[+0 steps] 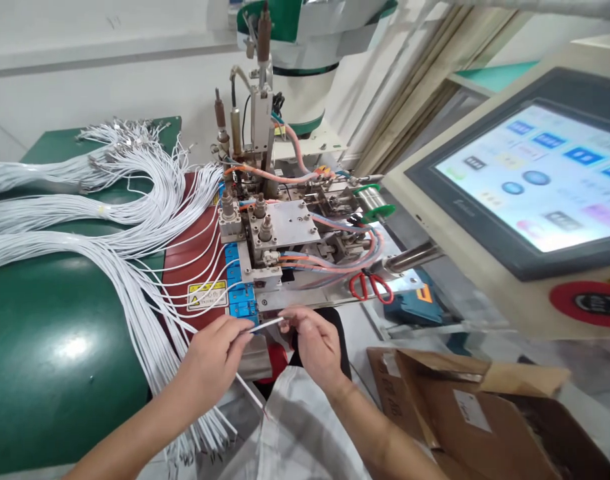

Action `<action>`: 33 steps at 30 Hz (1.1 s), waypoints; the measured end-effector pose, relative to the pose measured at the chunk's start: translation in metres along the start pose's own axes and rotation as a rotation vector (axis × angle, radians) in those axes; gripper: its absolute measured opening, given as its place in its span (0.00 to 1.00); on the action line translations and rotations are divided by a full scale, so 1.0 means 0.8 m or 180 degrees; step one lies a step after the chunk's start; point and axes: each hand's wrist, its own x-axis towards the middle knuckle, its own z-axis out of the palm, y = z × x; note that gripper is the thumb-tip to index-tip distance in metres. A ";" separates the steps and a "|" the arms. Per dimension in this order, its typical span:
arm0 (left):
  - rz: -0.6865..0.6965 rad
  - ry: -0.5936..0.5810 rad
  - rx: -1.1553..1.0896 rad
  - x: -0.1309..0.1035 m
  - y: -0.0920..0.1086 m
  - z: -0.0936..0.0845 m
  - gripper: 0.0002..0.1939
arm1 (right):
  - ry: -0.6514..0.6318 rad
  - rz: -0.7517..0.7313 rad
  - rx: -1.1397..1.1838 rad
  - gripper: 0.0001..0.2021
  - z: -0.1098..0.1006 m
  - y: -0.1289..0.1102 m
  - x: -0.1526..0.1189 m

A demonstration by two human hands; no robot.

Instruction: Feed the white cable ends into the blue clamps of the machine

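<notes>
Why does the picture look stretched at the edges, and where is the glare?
Head view: the wide lens bends the edges, so the touchscreen looms large and slanted; a bright glare spot sits on the green table; the screen is washed out, its icons blurred; the hands, left and right, holding a white wire, stay sharp.

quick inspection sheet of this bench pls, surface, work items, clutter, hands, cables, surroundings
surface: green table top with a dark red mat beside the machine.
job's things: one white wire held level between both hands, in front of the blue clamp blocks of the small machine.
clutter: red-handled scissors on the machine's plate; open cardboard box at lower right; white bag under the wrists.
hands: left hand and right hand each pinch an end of the wire.
cables: white wire bundles fanned over the table; orange and blue hoses on the machine.
surroundings: lit touchscreen panel with a red button at right.
</notes>
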 end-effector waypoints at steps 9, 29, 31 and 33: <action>-0.0558 0.0203 -0.0949 0.009 0.013 0.032 0.14 | -0.0319 0.0191 -0.0428 0.11 0.011 -0.021 0.006; -0.1324 0.0485 -0.1848 0.018 0.005 0.044 0.06 | -0.0025 -0.0735 -0.1371 0.03 0.026 -0.022 -0.001; -0.1077 0.0554 -0.1434 0.017 0.006 0.044 0.06 | -0.0030 -0.0641 -0.1341 0.04 0.031 -0.024 0.000; -0.0689 0.0689 -0.1091 0.015 0.007 0.042 0.07 | -0.0034 -0.0624 -0.1363 0.05 0.034 -0.023 0.000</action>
